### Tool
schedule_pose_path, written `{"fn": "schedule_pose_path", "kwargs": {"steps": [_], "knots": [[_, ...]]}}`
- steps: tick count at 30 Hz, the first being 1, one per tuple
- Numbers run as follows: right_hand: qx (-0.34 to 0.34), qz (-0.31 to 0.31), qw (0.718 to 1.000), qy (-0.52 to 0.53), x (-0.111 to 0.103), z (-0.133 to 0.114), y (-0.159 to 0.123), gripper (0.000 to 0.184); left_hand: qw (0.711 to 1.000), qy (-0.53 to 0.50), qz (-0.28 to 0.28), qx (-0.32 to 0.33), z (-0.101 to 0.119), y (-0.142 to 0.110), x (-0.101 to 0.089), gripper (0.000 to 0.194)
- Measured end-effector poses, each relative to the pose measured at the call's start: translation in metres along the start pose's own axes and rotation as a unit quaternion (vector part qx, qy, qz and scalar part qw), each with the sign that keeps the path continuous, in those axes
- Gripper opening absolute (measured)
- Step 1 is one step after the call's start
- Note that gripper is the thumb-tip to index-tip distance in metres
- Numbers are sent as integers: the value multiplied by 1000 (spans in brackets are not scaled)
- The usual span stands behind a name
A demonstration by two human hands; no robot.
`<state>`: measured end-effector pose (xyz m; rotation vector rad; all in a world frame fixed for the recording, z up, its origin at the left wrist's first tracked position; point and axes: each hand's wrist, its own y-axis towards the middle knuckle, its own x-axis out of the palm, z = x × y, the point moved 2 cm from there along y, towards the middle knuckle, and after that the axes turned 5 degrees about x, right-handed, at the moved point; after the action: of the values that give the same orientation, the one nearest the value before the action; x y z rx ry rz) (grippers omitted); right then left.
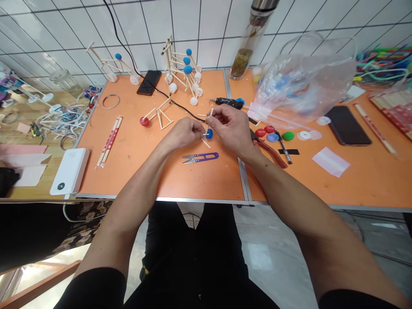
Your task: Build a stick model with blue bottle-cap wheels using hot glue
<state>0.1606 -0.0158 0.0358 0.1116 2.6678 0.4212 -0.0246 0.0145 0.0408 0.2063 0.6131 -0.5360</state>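
My left hand (188, 132) is closed, its thumb and fingertips pinching a short wooden stick beside a round blue cap (209, 134). Opposite it, my right hand (231, 125) pinches an upright wooden stick (211, 115) that reaches down towards the cap. The exact joint between sticks and cap is partly hidden by my fingers. Another loose stick piece (206, 143) shows just below. Purple-handled thread snips (202, 158) lie on the table in front of my hands. Pliers with red handles (272, 152) lie partly under my right wrist.
On the orange table (135, 171) stand stick frames with blue caps and white wheels (186, 71); a smaller frame has a red cap (144, 122). A black corded tool (228, 102), phone (348, 125), bottle (243, 58), plastic bag (305, 86), coloured caps (289, 136) and power bank (70, 171) surround them.
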Motion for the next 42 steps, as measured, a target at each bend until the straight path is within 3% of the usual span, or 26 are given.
{"fn": "schedule_pose_path", "kwargs": {"steps": [10,27,42], "knots": [[35,-1,998,-46,0,-3,-1,23,1000,13,-1,2,2,-1,-1,15],[-39,7,997,60,8,20,7,36,999,32,-4,13,-3,1,1,13],[-24,2,998,57,14,18,5,11,996,85,4,-6,-6,2,4,15]]}}
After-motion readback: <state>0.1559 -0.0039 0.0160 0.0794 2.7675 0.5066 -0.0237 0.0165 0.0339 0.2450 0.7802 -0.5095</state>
